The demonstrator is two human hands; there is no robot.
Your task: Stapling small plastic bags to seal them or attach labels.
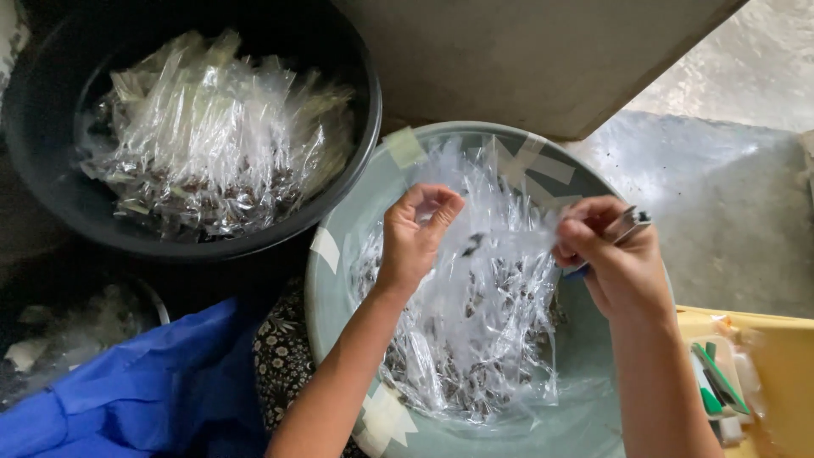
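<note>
Left hand (415, 237) pinching a clear bag (500, 246) over the green basin (339, 280). Right hand (615, 259) gripping bag edge and metal tool (632, 225). Black tub (51, 195) beside, bag-filled.

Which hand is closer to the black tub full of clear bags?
Left. The left hand pinches a clear bag over the grey-green basin, just right of the black tub. The right hand, holding a metal tool, is farther right.
</note>
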